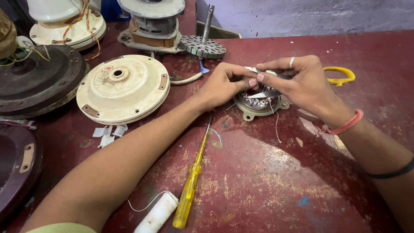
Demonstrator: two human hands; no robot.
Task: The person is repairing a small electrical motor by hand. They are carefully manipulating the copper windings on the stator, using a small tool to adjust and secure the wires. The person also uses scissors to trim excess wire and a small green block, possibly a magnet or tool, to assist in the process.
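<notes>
Two hands (224, 84) (302, 82) over stator (260, 103); yellow screwdriver (192, 181), cream fan cover (123, 88) nearby

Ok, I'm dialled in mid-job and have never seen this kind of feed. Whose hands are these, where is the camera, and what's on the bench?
There is no machine here: a person works bare-handed, and the one picture comes from a camera on their head, looking down.

The left hand and right hand meet over a small motor stator with thin wire windings, lying on a worn red table. The fingertips pinch small pale pieces just above it; exactly what they are is hard to tell.

Nearby lie a yellow-handled screwdriver, a white tube with a thin wire, a cream round fan motor cover, a dark round cover, a slotted rotor on a shaft and a yellow ring.
</notes>
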